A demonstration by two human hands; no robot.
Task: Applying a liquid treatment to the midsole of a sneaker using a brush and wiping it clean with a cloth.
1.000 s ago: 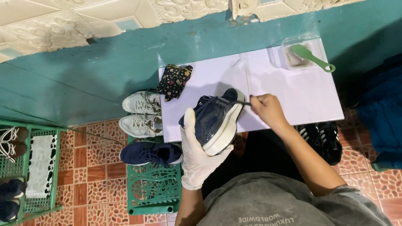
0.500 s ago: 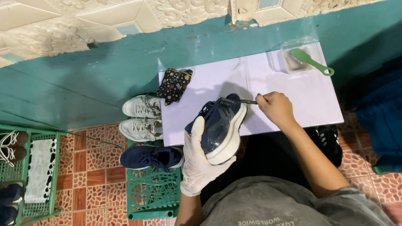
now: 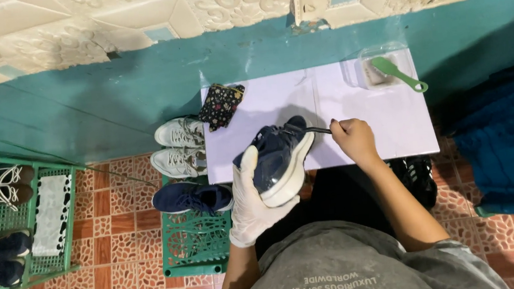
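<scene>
— Here, seen from the head camera: what is in the hands?

— The left hand (image 3: 251, 203), in a white glove, is closed around the heel of a navy blue mesh sneaker with a white sole (image 3: 277, 159), held tilted above the front edge of the white rectangular board (image 3: 380, 123). The bare right hand (image 3: 352, 140) is pinched shut on a dark shoelace end (image 3: 317, 130) drawn taut from the sneaker's toe end.

— How far along does the work look?

— By my reading, partway. Whether the lace is going in or coming out cannot be told. A matching navy sneaker (image 3: 192, 198) lies on a green plastic crate (image 3: 193, 248) just left of the board's front left corner, untouched, so at least one shoe seems left to handle.

— And the surface?

— At the board's back right corner a clear plastic tub (image 3: 370, 72) stands with a green-handled brush (image 3: 397, 72) resting across it. A dark floral cloth pouch (image 3: 221, 105) hangs over the back left corner. Most of the board is bare.

— The room?

— A teal-painted wall (image 3: 109, 108) under embossed cream panels, and a floor of red-brown patterned tiles (image 3: 116, 252). A pair of grey-white sneakers (image 3: 179, 147) sits against the board's left edge; a green plastic shoe rack (image 3: 13, 218) with more shoes stands well apart at far left; a blue fabric heap (image 3: 508, 145) lies to the right.
</scene>
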